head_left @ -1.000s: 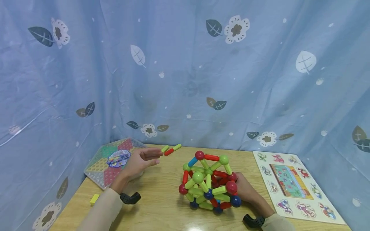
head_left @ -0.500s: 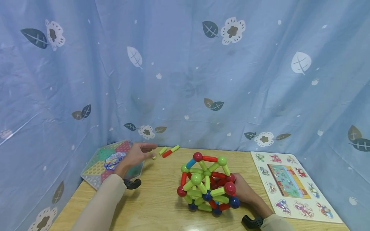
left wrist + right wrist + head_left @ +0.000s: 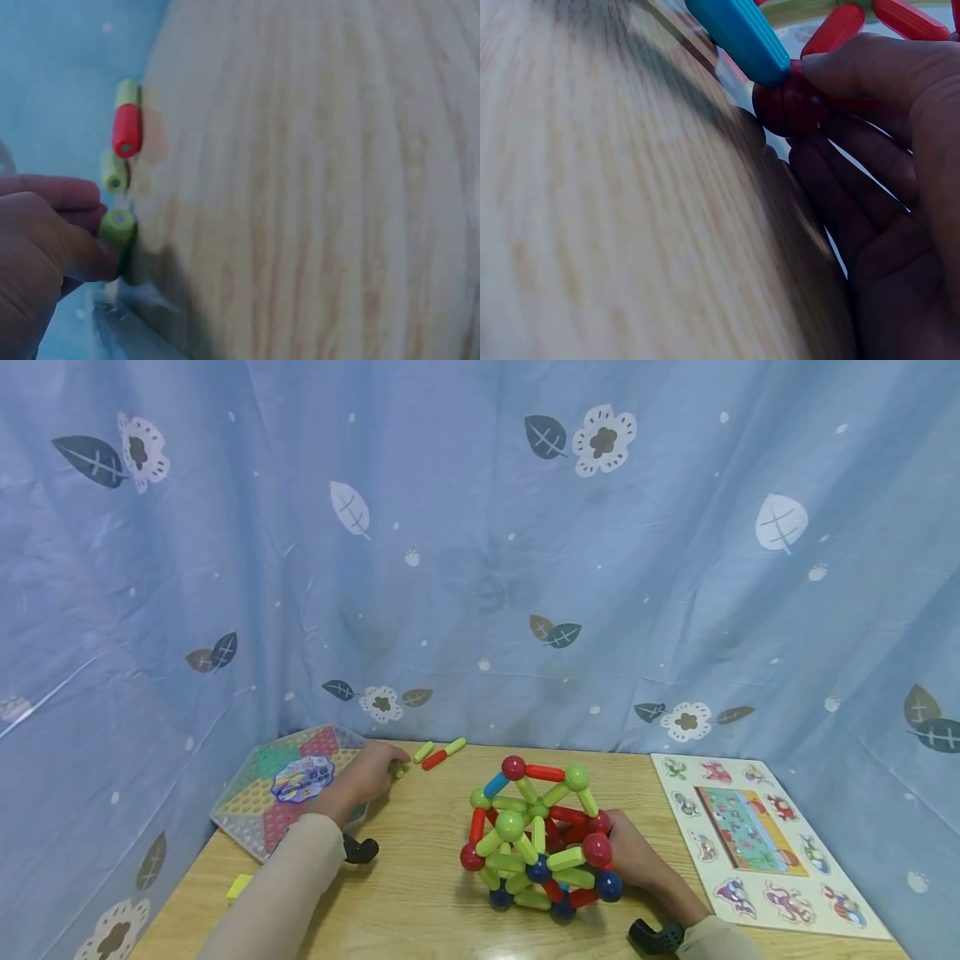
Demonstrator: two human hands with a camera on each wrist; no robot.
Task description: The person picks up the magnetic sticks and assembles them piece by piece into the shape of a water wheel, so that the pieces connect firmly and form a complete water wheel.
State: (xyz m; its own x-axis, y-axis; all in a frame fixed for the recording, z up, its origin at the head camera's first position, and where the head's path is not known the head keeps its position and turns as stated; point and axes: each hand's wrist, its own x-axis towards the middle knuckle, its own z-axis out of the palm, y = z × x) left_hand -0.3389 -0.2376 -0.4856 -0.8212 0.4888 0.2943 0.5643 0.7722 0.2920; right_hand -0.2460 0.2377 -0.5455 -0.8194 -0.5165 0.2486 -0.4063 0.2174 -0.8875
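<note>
My left hand (image 3: 372, 770) reaches to the far left of the table, beside the hexagonal board's edge. Between its thumb and fingers it pinches a short green magnetic rod (image 3: 118, 231); the head view shows only a bit of that rod. At the centre right stands a ball-and-stick magnetic structure (image 3: 537, 867) of green, red and blue rods with coloured balls. Behind its right side, my right hand (image 3: 633, 853) holds it low down. The right wrist view has the thumb on a dark red ball (image 3: 791, 101), fingers curled below, with a blue rod (image 3: 742, 37) joined to the ball.
Near the curtain lie another green rod (image 3: 423, 752) and a red rod (image 3: 434, 760) end to end with a green one (image 3: 455, 746). A hexagonal peg board (image 3: 262, 806) lies left, a yellow piece (image 3: 238, 887) before it. A picture puzzle board (image 3: 686, 843) lies right.
The left hand has come down from above the peg board, its spread fingers closing round the green rod. My right hand and the structure stay in place; the view shifted slightly at first.
</note>
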